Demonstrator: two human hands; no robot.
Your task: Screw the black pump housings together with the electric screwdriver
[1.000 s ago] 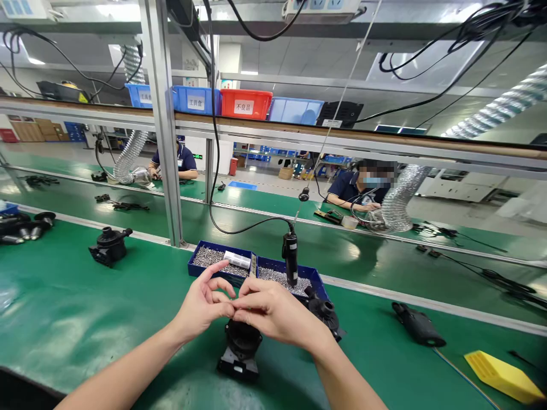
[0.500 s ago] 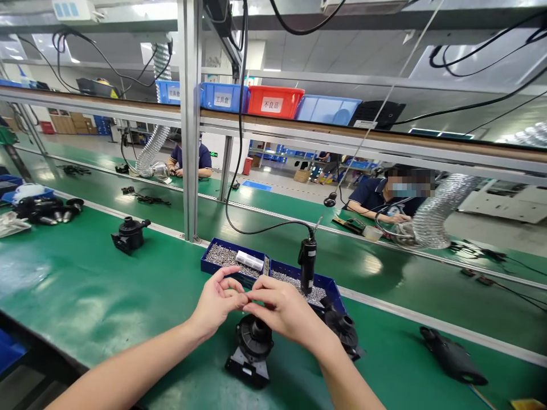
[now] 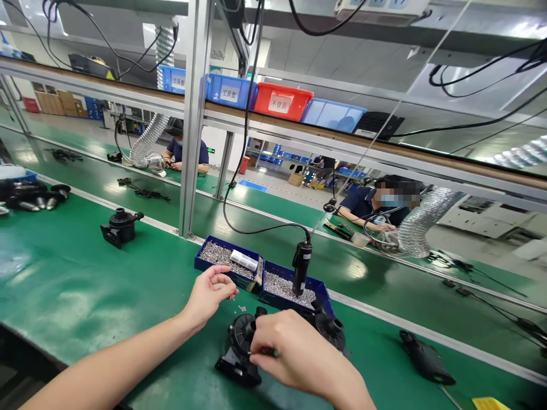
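A black pump-like housing [image 3: 244,336] stands on the green bench in front of me, partly covered by my right hand [image 3: 294,350]. That hand is closed in a pinch at the housing's right side, a tiny bright screw tip showing at its fingertips. My left hand [image 3: 210,296] hovers to the left of the housing, thumb and fingers pinched on small screws. Several loose screws [image 3: 242,308] lie on the bench just below it. Behind are two blue trays of screws [image 3: 228,256], and a black electric screwdriver [image 3: 302,267] hangs over the right one.
Another black housing [image 3: 331,327] is right behind my right hand, and a third [image 3: 120,226] stands at left. A black casing [image 3: 427,357] with wires lies at right. A metal post [image 3: 194,125] rises behind the bench. Two people work across the line.
My hands have come apart. The right has moved down to the housing's right side; the left stays near the trays, still pinched. The view has shifted slightly.
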